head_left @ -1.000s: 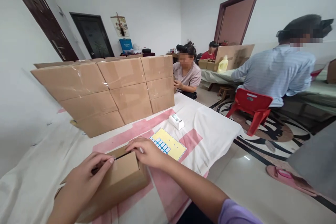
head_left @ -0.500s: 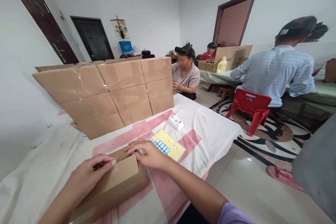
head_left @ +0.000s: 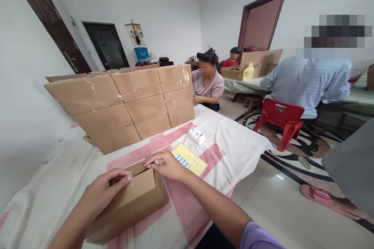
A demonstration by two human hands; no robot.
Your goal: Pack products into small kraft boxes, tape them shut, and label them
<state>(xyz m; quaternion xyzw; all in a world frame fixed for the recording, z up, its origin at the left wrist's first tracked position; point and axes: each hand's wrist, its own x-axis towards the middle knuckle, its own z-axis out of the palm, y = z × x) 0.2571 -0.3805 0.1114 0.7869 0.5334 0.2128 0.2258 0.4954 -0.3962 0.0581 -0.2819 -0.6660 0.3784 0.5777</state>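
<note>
A small brown cardboard box [head_left: 137,198] lies on the cloth in front of me, its top flaps nearly meeting along a seam with a dark gap towards the far end. My left hand [head_left: 106,190] is closed at the near part of that seam, thumb and forefinger pinched at the flap edge. At the far end, my right hand [head_left: 166,166] bends its fingers over the flap, the thumb at the gap. Whatever lies inside the box is hidden. Just beyond my right hand is a flat yellow card [head_left: 193,161] with blue-and-white shapes.
A wall of stacked cardboard boxes [head_left: 143,103] stands along the table's far side. A small white device [head_left: 196,136] rests on the white-and-pink tablecloth [head_left: 230,136]. One person [head_left: 209,85] crouches behind the boxes; another sits on a red chair [head_left: 282,111] at the right.
My right hand's fingers have drawn closer to the flap at the gap. My left hand stays at the seam. The view has shifted slightly.
</note>
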